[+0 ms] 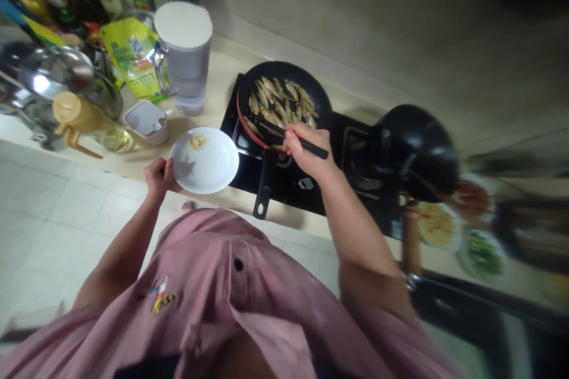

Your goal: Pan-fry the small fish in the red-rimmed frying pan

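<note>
My right hand is closed around a black-handled cooking utensil and hangs over the near rim of a frying pan. The utensil's far end points into the pan; its shape is hard to make out there. Several small browned fish lie spread across the pan. At the left, my left hand is closed at the rim of a white plate, its thumb side against the edge. A small heap of pale yellow chopped bits sits on the plate.
A black wok stands on the right burner. Left of the pan are a water pitcher, a white container, an oil bottle and a green pouch. Bowls of food sit far right. The pan handle juts toward me.
</note>
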Tool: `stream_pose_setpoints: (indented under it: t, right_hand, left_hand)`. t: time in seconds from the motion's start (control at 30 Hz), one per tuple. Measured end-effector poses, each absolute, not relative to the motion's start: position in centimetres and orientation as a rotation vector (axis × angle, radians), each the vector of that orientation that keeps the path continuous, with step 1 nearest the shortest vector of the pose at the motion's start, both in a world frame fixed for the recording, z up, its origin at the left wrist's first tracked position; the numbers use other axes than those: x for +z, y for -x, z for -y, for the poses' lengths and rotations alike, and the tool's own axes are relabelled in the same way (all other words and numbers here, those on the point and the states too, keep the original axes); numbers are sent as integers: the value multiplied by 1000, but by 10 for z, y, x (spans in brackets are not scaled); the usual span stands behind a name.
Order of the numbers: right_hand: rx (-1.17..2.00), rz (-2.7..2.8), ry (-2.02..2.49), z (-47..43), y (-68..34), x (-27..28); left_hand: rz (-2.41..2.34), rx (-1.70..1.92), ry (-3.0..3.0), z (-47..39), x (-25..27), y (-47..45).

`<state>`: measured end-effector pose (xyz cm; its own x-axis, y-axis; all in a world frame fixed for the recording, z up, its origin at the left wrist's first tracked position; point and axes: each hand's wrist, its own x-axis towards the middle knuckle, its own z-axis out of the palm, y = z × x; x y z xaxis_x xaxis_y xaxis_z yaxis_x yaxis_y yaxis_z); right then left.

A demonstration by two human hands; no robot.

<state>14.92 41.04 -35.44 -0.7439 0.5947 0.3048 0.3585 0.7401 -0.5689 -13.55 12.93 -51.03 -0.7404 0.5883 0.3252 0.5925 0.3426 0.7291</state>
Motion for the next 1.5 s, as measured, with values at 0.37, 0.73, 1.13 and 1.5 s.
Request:
stream_pose_setpoints:
  t: [0.37, 0.73, 1.13, 1.5]
  right_hand:
    - [524, 2612, 563, -408, -157, -350]
    - [552, 2469, 722, -424, -151, -365]
    - [464, 2727, 413, -419, -135, -360]
    - [375, 2556, 690, -421, -146, -363]
  left_hand:
    - [2608, -1403, 1102, -130, -506, 135]
    - [2583, -1415, 1120, -131, -510, 136]
    - [2569, -1414, 1119, -129, -516, 137]
    - [2530, -1370, 1177, -130, -509, 136]
